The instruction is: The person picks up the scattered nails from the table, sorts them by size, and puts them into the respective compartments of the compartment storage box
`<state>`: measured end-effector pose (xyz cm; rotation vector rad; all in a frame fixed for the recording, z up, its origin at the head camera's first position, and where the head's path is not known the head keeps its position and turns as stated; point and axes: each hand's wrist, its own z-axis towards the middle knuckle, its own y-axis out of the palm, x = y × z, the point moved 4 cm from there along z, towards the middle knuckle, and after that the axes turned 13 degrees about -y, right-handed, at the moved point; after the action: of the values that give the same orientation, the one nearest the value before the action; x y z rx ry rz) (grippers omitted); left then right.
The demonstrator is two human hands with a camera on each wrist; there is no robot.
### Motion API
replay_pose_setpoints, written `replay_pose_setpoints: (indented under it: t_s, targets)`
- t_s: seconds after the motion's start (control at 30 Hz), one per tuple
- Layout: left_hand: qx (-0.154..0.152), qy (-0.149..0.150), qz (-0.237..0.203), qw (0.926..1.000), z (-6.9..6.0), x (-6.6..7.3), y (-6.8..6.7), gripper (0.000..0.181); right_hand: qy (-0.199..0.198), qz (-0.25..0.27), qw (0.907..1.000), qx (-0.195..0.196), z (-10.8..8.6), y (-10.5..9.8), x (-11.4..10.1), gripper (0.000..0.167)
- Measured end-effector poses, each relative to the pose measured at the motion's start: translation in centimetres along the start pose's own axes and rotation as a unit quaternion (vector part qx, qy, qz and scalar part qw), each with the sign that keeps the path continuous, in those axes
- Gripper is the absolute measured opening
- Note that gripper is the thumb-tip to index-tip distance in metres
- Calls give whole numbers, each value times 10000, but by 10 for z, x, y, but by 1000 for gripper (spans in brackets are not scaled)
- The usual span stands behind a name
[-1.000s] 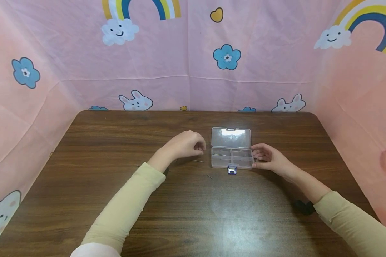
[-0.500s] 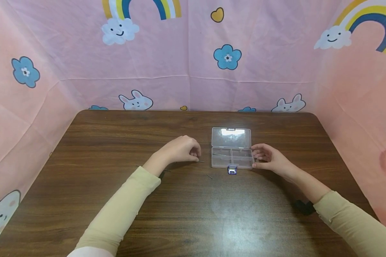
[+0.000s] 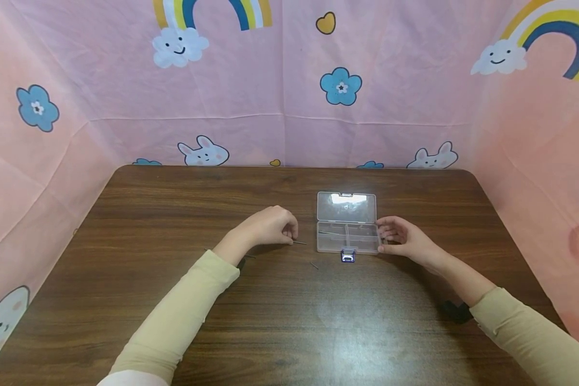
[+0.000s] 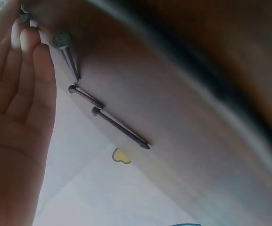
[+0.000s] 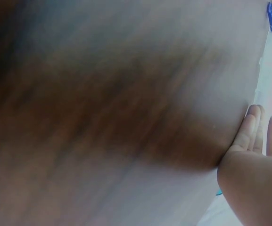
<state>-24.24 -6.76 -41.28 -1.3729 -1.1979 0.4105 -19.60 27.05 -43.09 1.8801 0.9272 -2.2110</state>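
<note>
My left hand (image 3: 270, 225) is low over the table, its thumb and fingertips pinching one end of a thin nail (image 3: 299, 243). In the left wrist view the fingertips of that hand (image 4: 20, 108) meet a nail head at the top left corner. My right hand (image 3: 407, 239) rests at the right end of a clear divided box (image 3: 332, 245), fingers and thumb on its side. The box's lid (image 3: 346, 209) stands open behind it, and its blue-edged latch (image 3: 348, 255) points forward. A dark nail (image 3: 328, 232) lies in the back left compartment.
A short nail (image 3: 314, 265) lies on the table in front of the box. Other nails (image 3: 250, 256) are beside my left wrist; the left wrist view shows several, including a long one (image 4: 121, 128). Printed cloth (image 3: 289, 96) stands behind the brown table (image 3: 289, 321).
My left hand has come down and slightly left, and its thumb and fingers have closed at the nail's end. My right hand and the box have stayed in place.
</note>
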Motion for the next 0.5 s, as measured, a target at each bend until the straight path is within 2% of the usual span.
replay_pose_setpoints:
  t_s: [0.33,0.5]
  targets:
    - [-62,35,-112,9999,0,-1,-4,7,18,-2,10000,15,0,0,-1,60]
    - [74,104,-120,9998,2,0,-7,14,87,-12,10000,18,0,0,0,60]
